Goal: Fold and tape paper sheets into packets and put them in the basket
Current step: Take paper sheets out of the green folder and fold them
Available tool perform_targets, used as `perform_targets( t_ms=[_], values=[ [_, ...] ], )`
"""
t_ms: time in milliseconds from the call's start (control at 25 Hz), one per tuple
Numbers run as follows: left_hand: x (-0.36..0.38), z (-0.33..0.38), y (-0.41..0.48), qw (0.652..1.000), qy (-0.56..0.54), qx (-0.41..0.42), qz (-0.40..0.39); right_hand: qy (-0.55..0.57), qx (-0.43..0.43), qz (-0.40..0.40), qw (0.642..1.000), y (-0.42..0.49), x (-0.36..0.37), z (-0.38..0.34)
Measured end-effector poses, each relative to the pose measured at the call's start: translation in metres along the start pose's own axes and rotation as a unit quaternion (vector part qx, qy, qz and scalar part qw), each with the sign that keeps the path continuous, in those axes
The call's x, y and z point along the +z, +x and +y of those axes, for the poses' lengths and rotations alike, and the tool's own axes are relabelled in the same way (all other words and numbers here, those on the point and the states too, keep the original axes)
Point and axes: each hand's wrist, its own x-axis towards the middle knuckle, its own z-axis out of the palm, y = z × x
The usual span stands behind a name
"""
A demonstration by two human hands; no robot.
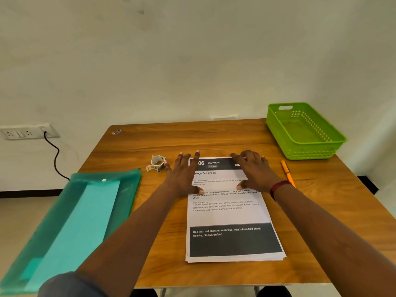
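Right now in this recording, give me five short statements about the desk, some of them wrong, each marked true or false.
1. The green basket holds no packets. True.
2. Both hands rest flat on the stack of printed sheets. True: the left hand and the right hand lie on its far end.
3. The tape roll sits inside the basket. False: it lies on the table, left of the left hand.
4. The orange pen is held in the right hand. False: it lies on the table beside that wrist.
5. A teal folder lies at the left, overhanging the table edge. True.
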Motion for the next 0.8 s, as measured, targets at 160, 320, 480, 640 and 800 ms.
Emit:
perform_targets(
  t_ms=[160, 320, 480, 640, 800],
  values=[
    [-0.001, 0.003, 0.000, 1.000, 0.018, 0.004, 0.011, -0.022, -0.009, 0.021, 1.000, -0.002, -0.002, -0.004],
    [-0.002, 0.009, -0.007, 0.997, 0.028, -0.021, 0.064, -0.022, -0.004, 0.059, 0.998, -0.004, -0.003, -0.004],
    [-0.008, 0.020, -0.012, 0.995, 0.046, -0.021, 0.081, -0.026, -0.003, 0.090, 0.996, -0.008, 0.001, -0.006],
    [-0.008, 0.028, -0.017, 0.991, 0.099, 0.027, 0.087, -0.029, -0.012, 0.111, 0.993, -0.013, 0.004, -0.007],
    [-0.001, 0.027, -0.024, 0.992, 0.082, 0.045, 0.084, -0.047, -0.037, 0.134, 0.989, -0.025, 0.016, -0.008]
  ],
)
